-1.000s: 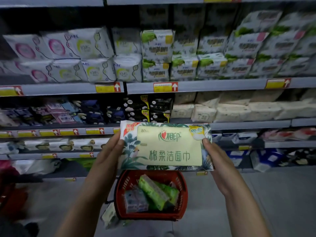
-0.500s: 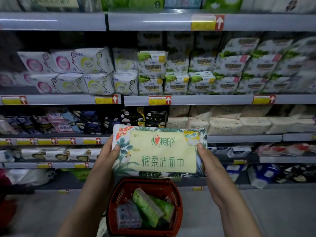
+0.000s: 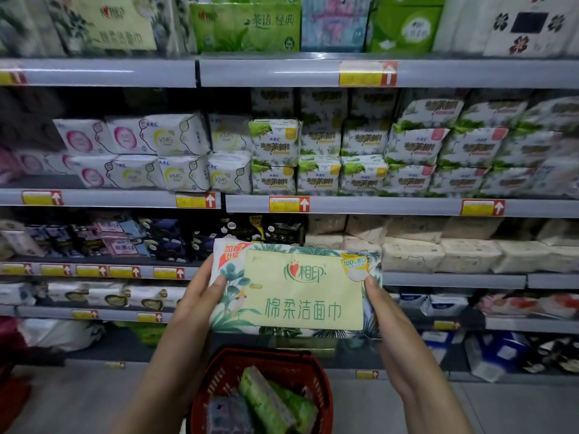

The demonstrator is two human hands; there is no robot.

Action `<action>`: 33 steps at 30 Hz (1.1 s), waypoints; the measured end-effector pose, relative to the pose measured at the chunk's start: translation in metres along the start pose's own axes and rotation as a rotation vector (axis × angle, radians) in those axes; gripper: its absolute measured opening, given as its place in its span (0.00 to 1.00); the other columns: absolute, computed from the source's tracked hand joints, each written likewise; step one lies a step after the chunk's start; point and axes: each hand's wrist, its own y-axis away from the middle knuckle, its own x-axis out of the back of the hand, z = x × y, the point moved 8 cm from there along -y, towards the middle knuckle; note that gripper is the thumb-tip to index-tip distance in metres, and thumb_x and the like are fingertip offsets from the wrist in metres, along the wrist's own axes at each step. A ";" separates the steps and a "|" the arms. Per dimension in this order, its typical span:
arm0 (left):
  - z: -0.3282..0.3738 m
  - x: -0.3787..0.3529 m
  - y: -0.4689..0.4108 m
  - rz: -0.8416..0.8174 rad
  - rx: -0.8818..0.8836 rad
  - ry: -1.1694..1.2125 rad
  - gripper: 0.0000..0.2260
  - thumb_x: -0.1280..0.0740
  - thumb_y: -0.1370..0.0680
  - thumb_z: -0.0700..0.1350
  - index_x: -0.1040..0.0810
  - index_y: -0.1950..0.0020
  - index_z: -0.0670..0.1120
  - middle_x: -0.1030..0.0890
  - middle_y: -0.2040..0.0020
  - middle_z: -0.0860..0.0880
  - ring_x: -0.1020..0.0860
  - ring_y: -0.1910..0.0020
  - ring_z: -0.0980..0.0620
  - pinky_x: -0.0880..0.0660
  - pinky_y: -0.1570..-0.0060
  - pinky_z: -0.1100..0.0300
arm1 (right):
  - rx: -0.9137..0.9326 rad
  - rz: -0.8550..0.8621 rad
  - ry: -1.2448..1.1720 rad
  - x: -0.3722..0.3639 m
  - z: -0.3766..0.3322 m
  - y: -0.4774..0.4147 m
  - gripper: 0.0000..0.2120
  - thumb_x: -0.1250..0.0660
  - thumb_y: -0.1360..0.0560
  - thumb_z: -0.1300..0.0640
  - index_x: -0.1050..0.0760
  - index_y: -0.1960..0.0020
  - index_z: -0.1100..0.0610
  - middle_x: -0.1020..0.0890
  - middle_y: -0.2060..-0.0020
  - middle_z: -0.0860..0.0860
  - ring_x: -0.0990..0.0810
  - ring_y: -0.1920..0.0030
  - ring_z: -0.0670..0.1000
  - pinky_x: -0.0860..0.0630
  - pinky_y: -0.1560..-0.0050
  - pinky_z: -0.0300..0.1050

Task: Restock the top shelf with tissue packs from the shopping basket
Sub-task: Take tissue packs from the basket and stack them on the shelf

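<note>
I hold a tissue pack point(image 3: 300, 296) with a pale yellow label and leaf print flat in front of me, at the height of the lower shelves. My left hand point(image 3: 200, 305) grips its left edge and my right hand point(image 3: 385, 311) grips its right edge. Below it on the floor stands the red shopping basket point(image 3: 322, 383), holding a green pack point(image 3: 266, 399) and a bluish pack point(image 3: 225, 415). The top shelf point(image 3: 266, 72) runs across the top of the view, lined with tissue packs, including a matching leaf-print pack point(image 3: 109, 25) at the left.
Shelves of white and green hygiene packs point(image 3: 313, 151) fill the level under the top shelf. Beige packs point(image 3: 438, 249) lie to the right of the held pack. Dark small packs point(image 3: 125, 239) sit at the left. Grey floor lies on both sides of the basket.
My view has tilted upward, bringing the top shelf and its packs into sight. Both hands have stayed on the pack's edges; it sits lower in view.
</note>
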 end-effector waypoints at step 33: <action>0.063 0.117 -0.049 0.020 -0.135 0.210 0.21 0.36 0.26 0.50 0.27 0.33 0.55 0.16 0.46 0.52 0.17 0.49 0.51 0.20 0.60 0.58 | 0.061 -0.066 -0.020 -0.152 -0.039 -0.036 0.50 0.36 0.46 0.20 0.37 0.28 0.39 0.36 0.27 0.40 0.39 0.27 0.50 0.44 0.27 0.59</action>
